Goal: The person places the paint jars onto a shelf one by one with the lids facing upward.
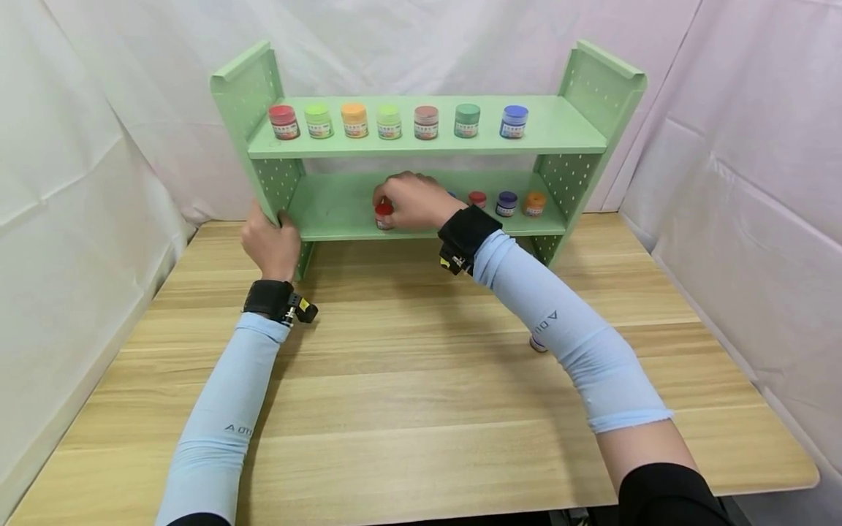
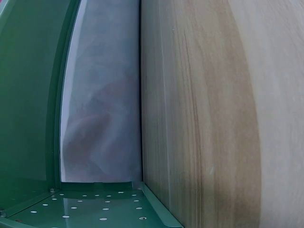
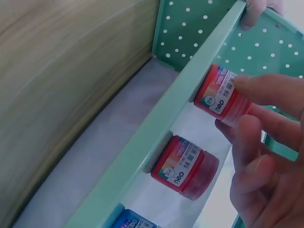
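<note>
My right hand (image 1: 421, 201) pinches a small red paint jar (image 1: 383, 218) near the front edge of the lower shelf (image 1: 335, 208). The right wrist view has the thumb on this jar's label side and fingers behind it. A second red jar (image 3: 183, 166) stands beside it, hidden behind the hand in the head view, then a blue jar (image 3: 135, 219). My left hand (image 1: 271, 241) grips the left side panel (image 1: 276, 183) of the green rack; the left wrist view has only the perforated panel (image 2: 90, 209), a shelf and tabletop.
On the upper shelf (image 1: 427, 146) stands a row of several paint jars, from a red jar (image 1: 284, 122) to a blue jar (image 1: 513, 122). At lower right are a purple jar (image 1: 506, 204) and an orange jar (image 1: 534, 204). Another jar (image 1: 538, 343) lies on the wooden table (image 1: 368, 409), partly behind the right forearm.
</note>
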`<state>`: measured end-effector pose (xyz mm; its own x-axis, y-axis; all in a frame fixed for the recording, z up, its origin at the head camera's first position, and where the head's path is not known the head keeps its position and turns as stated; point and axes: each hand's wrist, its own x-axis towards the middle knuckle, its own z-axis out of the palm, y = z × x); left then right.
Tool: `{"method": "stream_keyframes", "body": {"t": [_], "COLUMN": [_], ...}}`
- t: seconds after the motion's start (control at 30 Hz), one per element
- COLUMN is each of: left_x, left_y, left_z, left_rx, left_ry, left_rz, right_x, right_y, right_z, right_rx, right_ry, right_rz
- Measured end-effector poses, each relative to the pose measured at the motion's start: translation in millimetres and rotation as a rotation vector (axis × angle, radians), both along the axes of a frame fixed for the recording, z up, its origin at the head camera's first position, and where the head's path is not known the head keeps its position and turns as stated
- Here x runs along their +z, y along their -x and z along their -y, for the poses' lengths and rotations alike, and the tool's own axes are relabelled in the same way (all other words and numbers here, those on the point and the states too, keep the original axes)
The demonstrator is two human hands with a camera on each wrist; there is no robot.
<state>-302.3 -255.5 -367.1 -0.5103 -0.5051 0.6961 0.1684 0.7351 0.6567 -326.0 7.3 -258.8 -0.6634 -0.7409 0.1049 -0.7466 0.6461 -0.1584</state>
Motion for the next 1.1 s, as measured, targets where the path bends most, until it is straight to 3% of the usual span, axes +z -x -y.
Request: {"method": "stream_keyframes", "body": {"t": [0.6, 1.1], "left_x": [0.9, -0.5], "left_y": [-0.3, 0.5], "left_z": [0.6, 0.0], "left_rx": [0.004, 0.003], "left_ry": [0.004, 0.006], "left_rz": [0.005, 0.001], "right_x": [8.7, 7.4], "right_y": [13.2, 18.3], "right_z": [14.2, 15.8], "right_rx": [-0.076, -0.102], "right_ry": [-0.078, -0.042], "right_rz": [0.008, 0.049]}}
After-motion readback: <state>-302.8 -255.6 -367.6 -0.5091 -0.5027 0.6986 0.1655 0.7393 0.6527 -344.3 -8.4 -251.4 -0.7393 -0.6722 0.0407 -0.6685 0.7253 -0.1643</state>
